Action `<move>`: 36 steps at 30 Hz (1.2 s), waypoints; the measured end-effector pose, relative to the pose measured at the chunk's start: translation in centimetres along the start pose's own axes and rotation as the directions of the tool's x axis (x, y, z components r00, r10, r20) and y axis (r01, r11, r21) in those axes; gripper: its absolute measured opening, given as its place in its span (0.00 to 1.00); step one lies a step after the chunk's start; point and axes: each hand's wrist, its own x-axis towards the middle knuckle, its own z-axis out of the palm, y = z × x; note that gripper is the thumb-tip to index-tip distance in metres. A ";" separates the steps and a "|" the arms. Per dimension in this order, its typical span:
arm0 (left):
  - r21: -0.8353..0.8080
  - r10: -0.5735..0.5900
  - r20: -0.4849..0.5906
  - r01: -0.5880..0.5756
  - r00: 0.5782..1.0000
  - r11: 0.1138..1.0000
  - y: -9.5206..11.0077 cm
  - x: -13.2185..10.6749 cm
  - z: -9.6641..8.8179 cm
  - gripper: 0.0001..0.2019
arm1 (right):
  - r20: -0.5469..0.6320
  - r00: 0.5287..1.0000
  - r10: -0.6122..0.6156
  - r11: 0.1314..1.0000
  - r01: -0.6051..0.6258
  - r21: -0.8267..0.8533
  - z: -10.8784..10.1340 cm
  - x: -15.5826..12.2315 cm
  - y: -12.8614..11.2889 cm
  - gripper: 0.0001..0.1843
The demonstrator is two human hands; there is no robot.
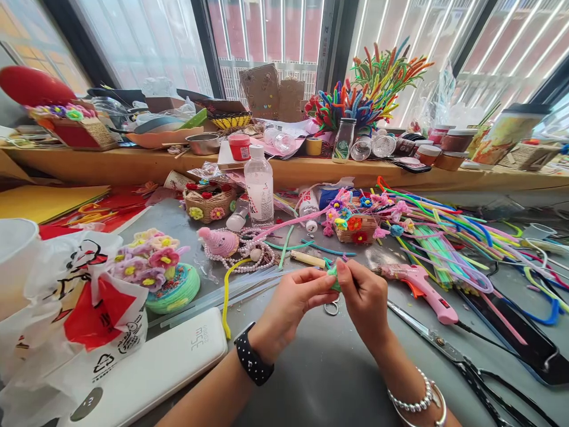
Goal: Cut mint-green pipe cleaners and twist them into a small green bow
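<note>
Between the fingertips of both my hands is a small piece of light green fuzzy pipe cleaner (334, 279), mostly hidden by the fingers. My left hand (296, 299), with a dotted black watch band at the wrist, pinches it from the left. On the other side my right hand (367, 296) grips it between thumb and fingers. Just below the fingertips lies a small metal ring-shaped piece (331, 308), partly covered. A pink hot glue gun (420, 287) rests right of my right hand, with large black-handled scissors (448, 350) nearer me.
A white power bank (164, 367) and a printed plastic bag (102, 314) lie at left, beside pipe-cleaner flowers (151, 258). A clear bottle (259, 187) stands behind. Loose pipe cleaners (480, 237) spread across the right. A cluttered ledge (178, 163) runs below the windows.
</note>
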 end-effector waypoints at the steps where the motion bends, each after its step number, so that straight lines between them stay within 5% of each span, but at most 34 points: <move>1: -0.007 0.002 -0.004 -0.002 1.000 1.000 0.1 0.0 0.0 0.05 | 0.036 0.998 0.045 0.996 -0.047 0.069 0.0 0.1 0.1 0.21; 4: -0.028 0.029 -0.014 -0.029 0.999 0.999 0.6 0.1 -0.2 0.04 | 0.207 0.972 0.115 0.956 -0.165 0.244 -0.6 0.7 0.4 0.22; 10: -0.057 0.057 0.021 -0.055 0.998 0.997 1.2 0.2 -0.6 0.03 | 0.388 0.921 0.016 0.946 -0.140 0.293 -1.6 1.3 0.3 0.16; 22: -0.025 0.039 0.039 -0.038 0.998 0.999 1.2 -0.1 -0.2 0.04 | 0.405 0.914 -0.010 0.964 -0.099 0.248 -1.8 1.3 -0.2 0.17; 36: -0.078 0.017 0.055 -0.012 0.998 0.997 1.0 0.2 -0.4 0.04 | 0.291 0.951 0.108 0.847 -0.241 0.474 0.1 -0.3 0.7 0.18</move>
